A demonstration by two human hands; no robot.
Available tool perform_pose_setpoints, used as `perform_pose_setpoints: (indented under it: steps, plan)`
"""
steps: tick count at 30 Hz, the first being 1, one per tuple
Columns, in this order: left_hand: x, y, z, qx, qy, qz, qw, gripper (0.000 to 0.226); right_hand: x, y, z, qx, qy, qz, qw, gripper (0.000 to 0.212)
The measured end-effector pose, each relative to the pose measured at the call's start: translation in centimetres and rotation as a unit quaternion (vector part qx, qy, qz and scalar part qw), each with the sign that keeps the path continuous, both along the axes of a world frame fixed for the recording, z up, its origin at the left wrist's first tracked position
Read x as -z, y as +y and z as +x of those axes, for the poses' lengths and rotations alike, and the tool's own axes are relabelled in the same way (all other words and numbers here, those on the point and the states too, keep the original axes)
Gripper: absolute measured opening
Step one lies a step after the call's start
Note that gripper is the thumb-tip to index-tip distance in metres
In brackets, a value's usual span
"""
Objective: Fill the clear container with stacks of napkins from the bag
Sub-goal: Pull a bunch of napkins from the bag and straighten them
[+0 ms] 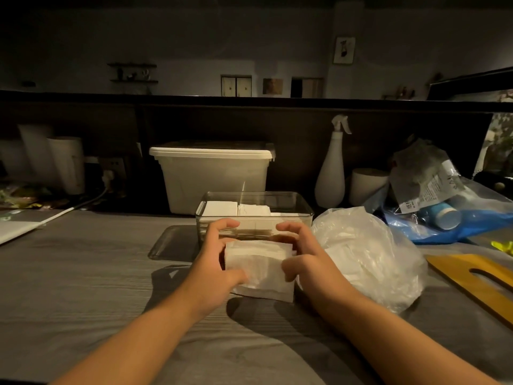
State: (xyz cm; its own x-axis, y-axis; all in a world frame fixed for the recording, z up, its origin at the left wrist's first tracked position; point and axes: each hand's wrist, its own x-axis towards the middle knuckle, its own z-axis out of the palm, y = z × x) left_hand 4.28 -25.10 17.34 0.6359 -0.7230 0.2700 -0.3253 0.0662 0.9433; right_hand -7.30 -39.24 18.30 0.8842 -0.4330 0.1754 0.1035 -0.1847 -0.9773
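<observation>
A stack of white napkins (261,269) is held between both hands just in front of the clear container (304,215). My left hand (219,259) grips its left side, thumb on the near face and fingers curled over the far edge. My right hand (305,259) grips the right side the same way. The clear container stands on the grey table and holds stacks of white napkins (236,209) along its back. The translucent plastic bag (369,254) with more napkins inside lies to the right of my right hand.
A white lidded tub (213,176) stands behind the container. A white spray bottle (331,173) and a paper roll (366,184) are at the back right, beside a blue bag with bottles (444,218). A yellow wooden board (477,279) lies far right. A cable (83,204) runs at left.
</observation>
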Motion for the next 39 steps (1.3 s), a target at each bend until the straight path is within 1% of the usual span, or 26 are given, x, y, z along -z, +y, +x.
perform_pose_setpoints:
  steps: [3, 6, 9, 12, 15, 18, 24, 27, 29, 30, 32, 36, 39]
  plan:
    - [0.1, 0.0, 0.1, 0.003, -0.008, 0.017, 1.000, 0.076, 0.2, -1.0, -0.2, 0.074, 0.001, -0.032, 0.997, 0.046]
    - [0.2, -0.3, -0.1, 0.000, -0.024, 0.010, 1.000, 0.067, 0.5, -1.8, -0.6, 0.138, -0.019, -0.067, 0.988, 0.031]
    - [0.1, -0.2, -0.2, 0.008, -0.016, 0.007, 1.000, 0.066, 0.6, -2.1, -0.8, 0.164, -0.012, -0.103, 0.981, 0.028]
    - [0.0, -0.1, -0.1, 0.011, -0.014, 0.011, 1.000, 0.066, 0.6, -2.1, -0.7, 0.168, -0.018, -0.107, 0.980, 0.026]
    - [0.0, -0.1, -0.2, 0.014, -0.011, 0.017, 1.000, 0.067, 0.8, -2.1, -0.5, 0.181, -0.031, -0.123, 0.975, 0.019]
    - [-0.1, 0.0, -0.3, 0.011, -0.003, 0.018, 1.000, 0.068, 0.7, -2.1, -0.5, 0.195, -0.044, -0.130, 0.971, 0.019]
    - [0.1, -0.1, -0.2, 0.014, 0.000, 0.014, 1.000, 0.070, 0.1, -2.1, -1.0, 0.224, -0.103, -0.120, 0.962, 0.019]
    - [0.0, 0.0, -0.2, 0.014, 0.009, 0.009, 1.000, 0.068, 0.2, -2.2, -1.0, 0.190, -0.078, -0.076, 0.976, 0.024]
    - [0.0, -0.1, -0.2, 0.010, 0.008, 0.010, 1.000, 0.068, 0.3, -2.3, -0.9, 0.177, -0.045, -0.091, 0.979, 0.025]
    - [-0.1, -0.1, -0.2, 0.009, 0.009, 0.010, 1.000, 0.068, 0.4, -2.3, -0.9, 0.181, -0.043, -0.106, 0.977, 0.025]
    - [0.0, -0.1, -0.2, 0.009, 0.010, 0.011, 1.000, 0.068, 0.2, -2.4, -1.0, 0.195, -0.077, -0.117, 0.971, 0.023]
    - [0.3, -0.1, 0.0, 0.011, -0.001, 0.012, 1.000, 0.068, -0.8, -2.7, -1.6, 0.193, -0.166, -0.089, 0.963, 0.024]
    - [0.4, -0.1, 0.2, 0.007, -0.008, 0.008, 1.000, 0.066, -1.0, -2.8, -1.8, 0.184, -0.169, -0.102, 0.963, 0.027]
